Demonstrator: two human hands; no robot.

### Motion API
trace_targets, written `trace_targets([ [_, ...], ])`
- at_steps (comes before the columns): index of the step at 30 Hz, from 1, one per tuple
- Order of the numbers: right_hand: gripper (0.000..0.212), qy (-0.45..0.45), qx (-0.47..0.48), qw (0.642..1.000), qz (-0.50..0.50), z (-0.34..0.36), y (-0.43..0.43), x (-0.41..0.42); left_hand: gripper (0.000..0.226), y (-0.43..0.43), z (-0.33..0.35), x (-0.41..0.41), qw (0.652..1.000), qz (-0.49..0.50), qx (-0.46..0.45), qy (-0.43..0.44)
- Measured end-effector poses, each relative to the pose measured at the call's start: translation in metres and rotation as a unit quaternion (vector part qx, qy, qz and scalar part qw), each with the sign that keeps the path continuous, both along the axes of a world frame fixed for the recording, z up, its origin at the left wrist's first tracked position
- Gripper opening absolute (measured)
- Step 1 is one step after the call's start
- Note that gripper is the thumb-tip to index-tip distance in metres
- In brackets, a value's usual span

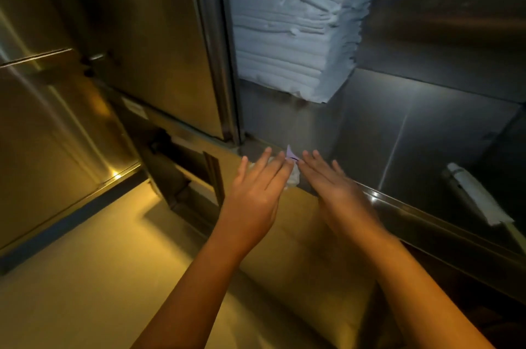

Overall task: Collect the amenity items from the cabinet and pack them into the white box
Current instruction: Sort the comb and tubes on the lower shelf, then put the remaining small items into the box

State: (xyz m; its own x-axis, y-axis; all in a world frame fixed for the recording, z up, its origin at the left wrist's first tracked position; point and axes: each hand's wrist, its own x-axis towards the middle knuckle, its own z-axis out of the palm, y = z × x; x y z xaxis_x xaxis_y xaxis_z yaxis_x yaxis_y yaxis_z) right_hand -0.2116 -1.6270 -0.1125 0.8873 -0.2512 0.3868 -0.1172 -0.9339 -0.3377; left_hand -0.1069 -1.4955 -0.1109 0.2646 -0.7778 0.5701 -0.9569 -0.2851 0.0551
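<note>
Both my hands reach forward over the front edge of the steel cabinet (398,132). My left hand (256,186) and my right hand (336,186) lie side by side with straight fingers. Between their fingertips sits a small white and pale purple amenity packet (291,162), at the cabinet's front left corner. The fingers touch or nearly touch it; I cannot tell whether either hand holds it. A cardboard-coloured surface (299,249) lies under my forearms. No white box is in view.
A tall stack of folded white linen (293,21) fills the cabinet's upper left. A white rolled item (478,195) lies at the right inside the cabinet. A steel door (148,44) stands at the left, above a yellow-lit floor (85,291).
</note>
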Motion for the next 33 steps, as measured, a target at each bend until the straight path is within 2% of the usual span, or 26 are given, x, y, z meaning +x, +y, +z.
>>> trace_targets([
  [5, 0.072, -0.011, -0.015, 0.998, 0.054, 0.004, 0.030, 0.035, 0.054, 0.046, 0.004, 0.013, 0.997, 0.071, -0.014, -0.004],
  [8, 0.075, -0.028, -0.035, 0.996, 0.084, 0.004, 0.055, 0.054, 0.039, 0.079, 0.006, 0.019, 0.994, 0.107, -0.007, -0.010],
  [10, 0.073, -0.023, -0.043, 0.992, 0.119, 0.004, 0.079, 0.070, 0.039, 0.107, 0.007, 0.027, 0.990, 0.141, -0.005, -0.017],
  [14, 0.069, -0.013, -0.041, 0.984, 0.172, 0.007, 0.135, 0.099, 0.059, 0.167, 0.005, 0.039, 0.980, 0.200, -0.012, -0.010],
  [33, 0.068, -0.004, -0.055, 0.922, 0.384, -0.002, 0.462, 0.205, 0.058, 0.499, -0.008, 0.078, 0.907, 0.421, 0.012, -0.010],
])
